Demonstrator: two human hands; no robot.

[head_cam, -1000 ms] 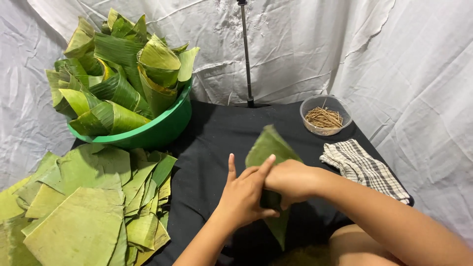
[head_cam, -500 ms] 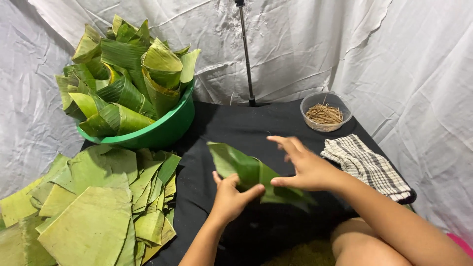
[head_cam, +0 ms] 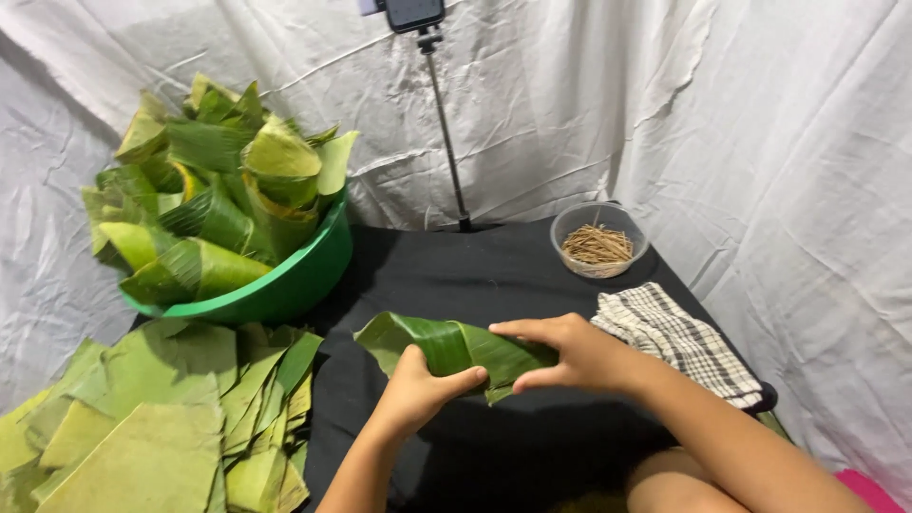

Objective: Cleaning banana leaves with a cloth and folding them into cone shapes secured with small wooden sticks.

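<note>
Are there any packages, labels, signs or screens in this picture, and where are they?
Dark rectangular phone: top centre, on a thin metal stand against the white cloth backdrop; only its dark side shows, no lit screen.
Packages, labels, signs: none visible.

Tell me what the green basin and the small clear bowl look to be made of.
Round green basin: probably plastic, with a smooth, evenly coloured, slightly glossy wall. Small clear round bowl: likely thin plastic, possibly glass; it is see-through, showing the tan sticks inside.
</note>
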